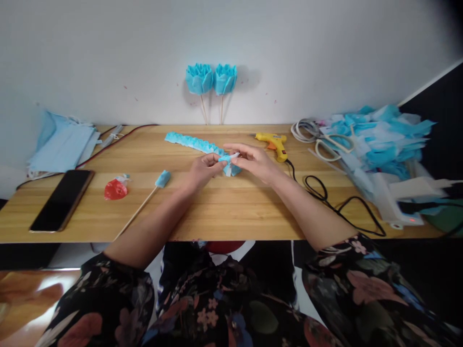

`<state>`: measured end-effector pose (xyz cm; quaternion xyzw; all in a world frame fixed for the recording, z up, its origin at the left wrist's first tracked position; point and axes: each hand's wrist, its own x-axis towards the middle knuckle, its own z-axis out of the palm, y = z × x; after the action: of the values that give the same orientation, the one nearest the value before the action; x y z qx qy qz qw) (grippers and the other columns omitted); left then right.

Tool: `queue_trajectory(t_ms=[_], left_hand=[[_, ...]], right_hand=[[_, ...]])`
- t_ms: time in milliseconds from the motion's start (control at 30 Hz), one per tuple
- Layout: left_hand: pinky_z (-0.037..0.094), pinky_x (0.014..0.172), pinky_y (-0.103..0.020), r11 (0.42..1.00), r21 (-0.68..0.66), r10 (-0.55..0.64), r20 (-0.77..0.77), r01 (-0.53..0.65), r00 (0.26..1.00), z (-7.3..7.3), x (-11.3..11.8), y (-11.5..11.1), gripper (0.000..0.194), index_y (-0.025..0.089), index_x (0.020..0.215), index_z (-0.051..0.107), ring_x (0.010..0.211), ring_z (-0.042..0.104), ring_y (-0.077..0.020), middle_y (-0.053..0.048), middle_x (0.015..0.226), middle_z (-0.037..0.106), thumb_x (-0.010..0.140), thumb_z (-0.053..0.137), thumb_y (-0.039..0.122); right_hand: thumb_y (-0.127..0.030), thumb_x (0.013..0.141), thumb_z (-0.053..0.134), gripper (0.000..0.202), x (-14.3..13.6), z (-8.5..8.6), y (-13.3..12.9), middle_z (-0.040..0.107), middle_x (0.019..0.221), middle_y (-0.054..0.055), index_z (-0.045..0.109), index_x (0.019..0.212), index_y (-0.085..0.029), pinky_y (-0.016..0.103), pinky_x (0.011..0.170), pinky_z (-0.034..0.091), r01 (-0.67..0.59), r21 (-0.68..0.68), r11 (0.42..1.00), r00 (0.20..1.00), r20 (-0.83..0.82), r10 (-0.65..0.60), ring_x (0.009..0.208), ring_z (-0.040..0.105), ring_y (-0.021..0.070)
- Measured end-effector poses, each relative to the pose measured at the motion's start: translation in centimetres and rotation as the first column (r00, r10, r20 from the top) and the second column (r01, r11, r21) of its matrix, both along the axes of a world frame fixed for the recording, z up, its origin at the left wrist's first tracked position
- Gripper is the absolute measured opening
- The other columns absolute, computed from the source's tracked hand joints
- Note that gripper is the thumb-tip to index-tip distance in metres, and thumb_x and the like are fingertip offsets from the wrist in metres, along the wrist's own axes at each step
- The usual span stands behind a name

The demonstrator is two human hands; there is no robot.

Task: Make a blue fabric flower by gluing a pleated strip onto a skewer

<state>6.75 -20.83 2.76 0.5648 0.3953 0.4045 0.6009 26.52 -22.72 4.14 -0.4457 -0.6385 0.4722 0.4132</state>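
Over the middle of the table, my left hand (207, 168) pinches a small blue-and-white piece of mask fabric (224, 158) between thumb and fingers. From the other side, my right hand (256, 161) grips the white end of the same piece, its index finger stretched forward. Behind and beneath the hands lies a long pleated blue fabric strip (195, 143), partly covered by my fingers. To the left of my left hand, a wooden stick with a blue fabric tip (162, 179) rests on the table.
Two blue fabric flowers (199, 79) on sticks lean against the wall. A yellow glue gun (275, 144) lies right, its black cord looping forward. Scissors (333, 146), tape, a power strip (401, 207) and fabric scraps (387, 135) crowd the right; masks (61, 144), a phone (62, 200) and red wrapper (115, 189) lie left.
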Motion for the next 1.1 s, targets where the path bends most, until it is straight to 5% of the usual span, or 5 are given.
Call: queue_trajectory(t_ms=[600,833,1100], left_hand=[[0.027,0.057,-0.028,0.998,0.066,0.001,-0.040,0.002,0.999,0.45,0.43,-0.32,0.024,0.019,0.066,0.064,0.053,0.039,-0.0091,0.005,0.056,0.052,0.080,0.083,0.023],[0.025,0.054,-0.027,0.991,0.112,-0.067,-0.076,0.075,0.995,0.59,0.04,-0.45,0.026,0.018,0.077,0.069,0.053,0.037,-0.0093,0.005,0.057,0.050,0.080,0.079,0.042],[0.028,0.055,-0.026,1.000,0.017,-0.012,0.068,0.011,0.998,-0.07,0.38,-0.45,0.031,0.017,0.084,0.071,0.051,0.038,-0.0103,0.004,0.051,0.048,0.082,0.072,0.048]], right_hand=[[-0.015,0.082,0.063,0.053,-0.81,0.35,-0.30,0.067,0.101,0.002,0.065,0.134,-0.027,0.032,0.075,0.056,-0.023,-0.015,1.000,1.000,0.015,0.024,0.081,0.063,0.0167],[-0.012,0.079,0.058,0.054,-0.61,0.38,-0.17,0.062,0.093,0.001,0.065,0.131,-0.022,0.030,0.072,0.051,0.009,0.029,1.000,0.999,0.045,-0.011,0.077,0.059,0.0151],[-0.012,0.081,0.059,0.050,-0.55,0.64,-0.22,0.056,0.086,-0.001,0.065,0.129,-0.020,0.028,0.068,0.044,0.020,0.053,0.998,0.997,0.073,-0.024,0.073,0.050,0.0132]])
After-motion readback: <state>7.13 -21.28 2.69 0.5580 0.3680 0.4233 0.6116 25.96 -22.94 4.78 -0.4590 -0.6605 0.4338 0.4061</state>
